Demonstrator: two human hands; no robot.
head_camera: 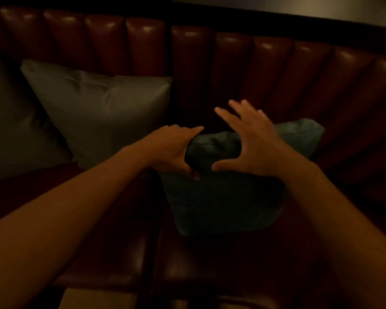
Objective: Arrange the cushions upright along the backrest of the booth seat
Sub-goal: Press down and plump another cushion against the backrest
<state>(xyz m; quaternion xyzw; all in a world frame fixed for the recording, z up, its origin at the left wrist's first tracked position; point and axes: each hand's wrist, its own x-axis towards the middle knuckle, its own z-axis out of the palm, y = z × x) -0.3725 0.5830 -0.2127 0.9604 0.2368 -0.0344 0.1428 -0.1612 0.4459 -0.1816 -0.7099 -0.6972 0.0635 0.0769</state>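
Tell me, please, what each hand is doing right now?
Left hand: grips the teal cushion at its top edge.
Right hand: open, fingers spread, holding nothing.

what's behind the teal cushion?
The red backrest rises behind the teal cushion. Its lower part is hidden by the cushion and right hand.

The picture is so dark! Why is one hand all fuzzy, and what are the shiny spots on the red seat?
Head view: dim, warm light. The right hand has smeared fingertips, motion blur. The left hand, gripping the teal cushion, looks sharper. The shiny spots are glare on the backrest.
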